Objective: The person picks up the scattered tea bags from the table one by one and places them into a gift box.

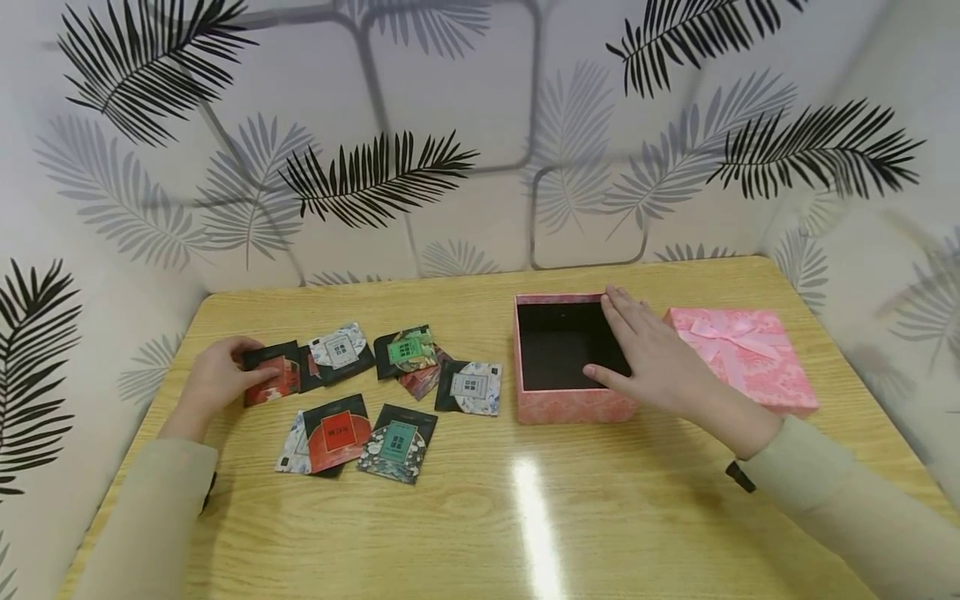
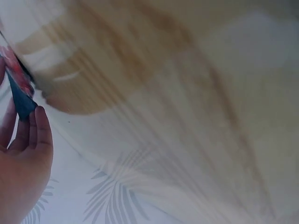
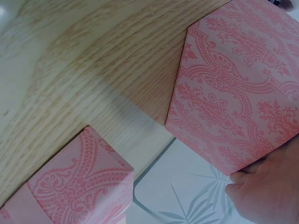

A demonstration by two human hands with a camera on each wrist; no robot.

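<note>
At the left end of the table my left hand (image 1: 215,372) pinches a red and black sachet (image 1: 273,377) between thumb and fingers. The left wrist view shows the sachet (image 2: 21,88) raised at a slant, its dark back towards the fingertips. My right hand (image 1: 652,346) lies over the right rim of an open pink box (image 1: 576,407), fingers straight and thumb spread over the opening. In the right wrist view, the hand (image 3: 268,186) is at the patterned box's (image 3: 233,79) upper edge. The black interior shows no contents where visible.
Several sachets lie between left hand and box, including a blue-white one (image 1: 341,350), a green one (image 1: 408,350), a red one (image 1: 337,433), a teal-labelled one (image 1: 397,443) and a white one (image 1: 471,387). A pink lid (image 1: 780,358) with a bow sits right of the box.
</note>
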